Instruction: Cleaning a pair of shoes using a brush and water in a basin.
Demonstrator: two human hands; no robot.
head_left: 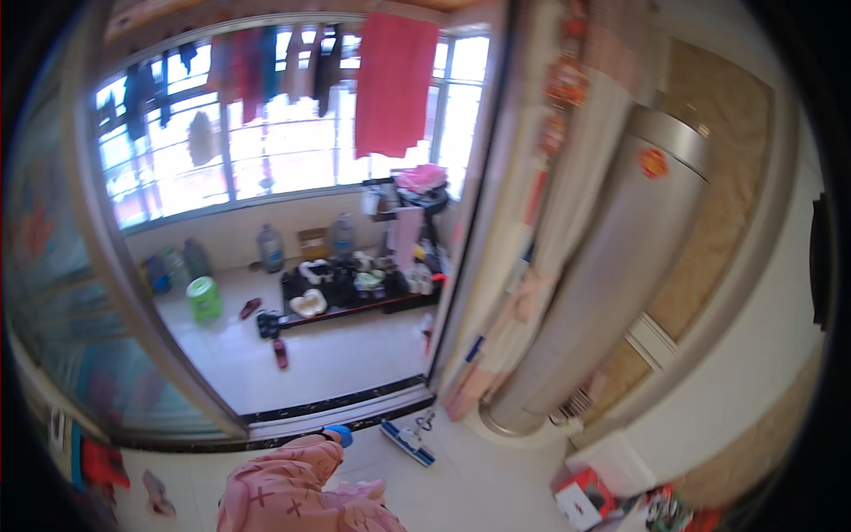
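Neither my left hand nor my right hand shows in the head view. From the lower edge rises my leg in loose pink patterned cloth (284,488), with a blue slipper (339,434) on the foot. Just right of the slipper, a flat mop head (409,442) with a blue edge lies on the white tiles, close to the door track (337,417). Beyond the track, a low dark rack (355,301) carries several pairs of shoes. Two dark red slippers (281,354) lie on the floor in front of it.
A sliding glass door frame (168,284) stands at left. On the right are a curtain (576,204) and a tall silver cylindrical air conditioner (612,257). Clothes and a red towel (394,84) hang by the window. A green bucket-like container (204,300) and a red-and-white box (583,499) sit on the floor.
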